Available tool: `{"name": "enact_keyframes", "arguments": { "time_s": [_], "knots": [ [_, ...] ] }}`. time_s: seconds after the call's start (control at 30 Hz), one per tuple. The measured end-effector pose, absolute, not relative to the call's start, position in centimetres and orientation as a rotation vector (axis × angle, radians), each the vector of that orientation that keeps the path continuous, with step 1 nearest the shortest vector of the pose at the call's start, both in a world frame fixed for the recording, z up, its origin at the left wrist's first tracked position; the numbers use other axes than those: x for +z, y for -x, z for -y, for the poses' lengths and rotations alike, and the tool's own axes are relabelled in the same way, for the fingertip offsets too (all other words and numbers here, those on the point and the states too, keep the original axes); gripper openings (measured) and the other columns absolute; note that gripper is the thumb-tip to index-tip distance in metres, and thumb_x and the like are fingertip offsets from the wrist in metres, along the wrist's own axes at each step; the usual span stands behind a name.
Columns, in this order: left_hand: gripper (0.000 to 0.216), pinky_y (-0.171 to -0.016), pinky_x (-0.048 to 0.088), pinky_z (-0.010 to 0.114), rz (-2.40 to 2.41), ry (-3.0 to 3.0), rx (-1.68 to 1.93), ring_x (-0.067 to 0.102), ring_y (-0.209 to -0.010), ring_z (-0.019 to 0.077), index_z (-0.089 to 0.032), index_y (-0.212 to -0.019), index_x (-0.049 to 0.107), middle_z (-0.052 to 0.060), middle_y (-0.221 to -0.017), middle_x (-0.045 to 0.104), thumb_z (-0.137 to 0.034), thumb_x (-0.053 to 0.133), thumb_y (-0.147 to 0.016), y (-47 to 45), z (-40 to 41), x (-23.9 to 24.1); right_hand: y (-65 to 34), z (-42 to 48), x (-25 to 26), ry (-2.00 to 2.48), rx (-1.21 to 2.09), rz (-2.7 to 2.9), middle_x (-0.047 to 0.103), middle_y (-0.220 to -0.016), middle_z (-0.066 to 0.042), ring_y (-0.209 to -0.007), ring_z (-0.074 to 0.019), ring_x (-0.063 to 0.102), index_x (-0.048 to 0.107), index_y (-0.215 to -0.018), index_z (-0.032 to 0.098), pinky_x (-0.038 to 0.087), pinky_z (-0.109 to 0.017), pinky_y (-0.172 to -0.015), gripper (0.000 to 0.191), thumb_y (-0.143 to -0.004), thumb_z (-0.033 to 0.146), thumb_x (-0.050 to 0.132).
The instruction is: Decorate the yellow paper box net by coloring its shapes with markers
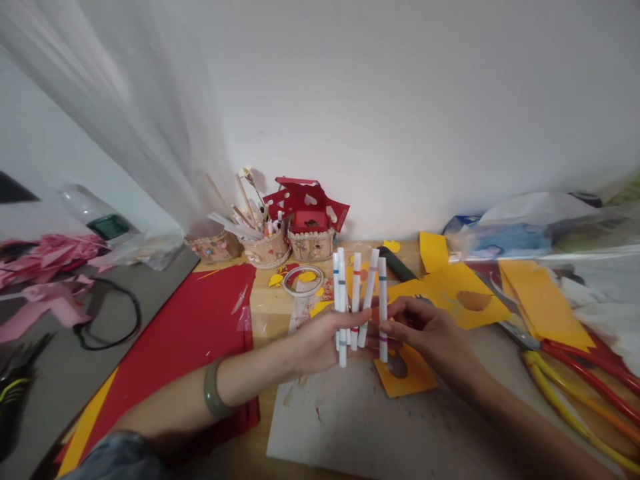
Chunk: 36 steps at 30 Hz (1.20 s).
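Note:
My left hand, with a green bangle on its wrist, is closed around several white marker pens with coloured bands, held roughly upright. The thumb lies across them. Just to their right, my right hand pinches one more white marker pen between thumb and fingers, close to the bunch. Below the hands lies a yellow paper piece with a cut-out, on a stained pale board. Some fingers of my left hand are hidden behind the markers.
Red paper covers the left side. Decorated holders with sticks and pens stand by the wall, near a tape roll. Scissors with red and yellow handles lie right, beside yellow sheets. A pink glue gun lies far left.

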<state>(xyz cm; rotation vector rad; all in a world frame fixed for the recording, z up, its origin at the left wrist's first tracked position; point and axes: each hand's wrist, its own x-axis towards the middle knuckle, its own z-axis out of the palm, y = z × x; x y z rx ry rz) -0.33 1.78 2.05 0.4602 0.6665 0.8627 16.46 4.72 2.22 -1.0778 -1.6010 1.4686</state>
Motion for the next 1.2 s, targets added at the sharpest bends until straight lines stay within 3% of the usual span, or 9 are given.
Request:
{"name": "enact_keyframes", "arguments": {
  "time_s": [0.27, 0.37, 0.53, 0.63, 0.73, 0.93, 1.2],
  "knots": [
    [0.029, -0.062, 0.047, 0.027, -0.807, -0.693, 0.930, 0.061, -0.069, 0.0148, -0.012, -0.090, 0.065, 0.006, -0.083, 0.065, -0.022, 0.075, -0.064, 0.3, -1.4, 2.9, -16.4, -4.8, 2.1, 1.086, 1.432, 1.635, 0.059, -0.050, 0.001, -0.047, -0.0121, 0.053, 0.058, -0.054, 0.018, 0.040, -0.024, -0.045, 0.028, -0.060, 0.040, 0.074],
    [0.030, -0.057, 0.043, 0.022, -0.846, -0.864, 0.998, 0.059, -0.071, 0.0134, -0.015, -0.090, 0.065, 0.004, -0.084, 0.065, -0.019, 0.076, -0.062, 0.4, -1.6, 3.5, -16.5, -4.9, 2.1, 1.120, 1.365, 1.627, 0.062, -0.054, 0.000, -0.051, -0.0135, 0.054, 0.064, -0.060, 0.018, 0.040, -0.025, -0.047, 0.022, -0.062, 0.038, 0.073],
    [0.019, -0.053, 0.039, 0.022, -0.911, -1.049, 0.953, 0.059, -0.065, 0.0137, -0.013, -0.083, 0.067, 0.003, -0.068, 0.064, -0.022, 0.072, -0.067, 0.6, -1.8, 4.1, -16.9, -4.9, 2.4, 1.100, 1.269, 1.561, 0.065, -0.060, 0.000, -0.057, -0.0154, 0.058, 0.064, -0.074, 0.019, 0.042, -0.027, -0.053, 0.019, -0.070, 0.038, 0.066],
    [0.025, -0.053, 0.040, 0.022, -0.928, -1.077, 0.906, 0.060, -0.067, 0.0141, -0.014, -0.091, 0.066, 0.006, -0.083, 0.067, -0.021, 0.070, -0.068, 0.7, -1.9, 4.1, -17.3, -5.0, 2.6, 1.053, 1.221, 1.495, 0.062, -0.067, 0.004, -0.058, -0.0142, 0.060, 0.059, -0.093, 0.024, 0.043, -0.026, -0.054, 0.025, -0.073, 0.038, 0.064],
    [0.033, -0.052, 0.041, 0.022, -0.916, -1.069, 0.864, 0.062, -0.068, 0.0141, -0.016, -0.099, 0.063, 0.010, -0.103, 0.063, -0.021, 0.071, -0.068, 0.8, -1.9, 3.8, -17.5, -5.2, 2.8, 0.998, 1.253, 1.495, 0.063, -0.076, 0.003, -0.061, -0.0134, 0.061, 0.060, -0.092, 0.026, 0.045, -0.026, -0.059, 0.020, -0.076, 0.037, 0.062],
    [0.026, -0.052, 0.042, 0.020, -0.890, -1.062, 0.814, 0.060, -0.065, 0.0132, -0.012, -0.094, 0.063, 0.007, -0.074, 0.066, -0.021, 0.069, -0.070, 1.1, -2.0, 3.1, -17.5, -5.3, 3.0, 0.947, 1.393, 1.566, 0.068, -0.076, 0.001, -0.075, -0.0160, 0.064, 0.067, -0.077, 0.022, 0.047, -0.027, -0.071, 0.010, -0.076, 0.031, 0.063],
    [0.028, -0.048, 0.043, 0.018, -0.889, -0.959, 0.773, 0.060, -0.062, 0.0120, -0.014, -0.094, 0.061, 0.005, -0.075, 0.065, -0.020, 0.071, -0.068, 1.1, -2.1, 3.4, -17.4, -5.5, 3.1, 0.984, 1.449, 1.551, 0.071, -0.076, 0.001, -0.075, -0.0169, 0.065, 0.069, -0.091, 0.024, 0.047, -0.028, -0.071, 0.020, -0.073, 0.032, 0.065]
  ]
}}
